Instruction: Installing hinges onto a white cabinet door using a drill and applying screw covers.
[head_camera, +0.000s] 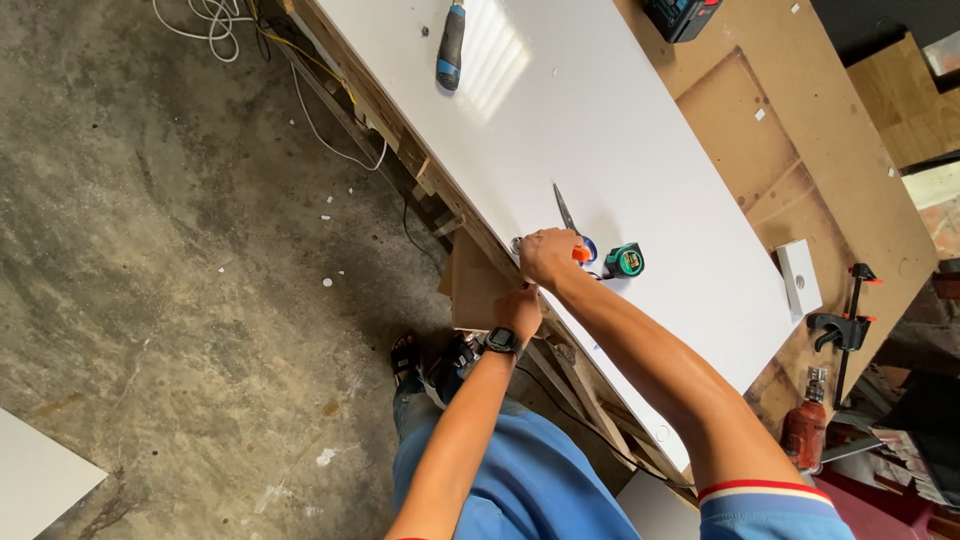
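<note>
A blue-handled tool (451, 47) lies at the far end of the bench. A black and orange clamp (848, 322) rests on brown hardboard (800, 130) (beside a small white block (799, 277)). White cable (215, 18) trails over the concrete floor (150, 250).

Daylight fills the scene, bright and fairly even. A barred patch of glare lies on the white board (560, 130) near the top, washing out its surface there, and the rest of the board reads close to overexposed. Soft, short shadows sit beside the scissors (568, 215) and the tape measure (626, 260), and a darker band of shade falls under the board's edge onto the concrete floor (170, 250). The focus is sharp across the centre; the lower corners soften slightly, and straight edges lean with wide-angle distortion toward the frame's borders.
</note>
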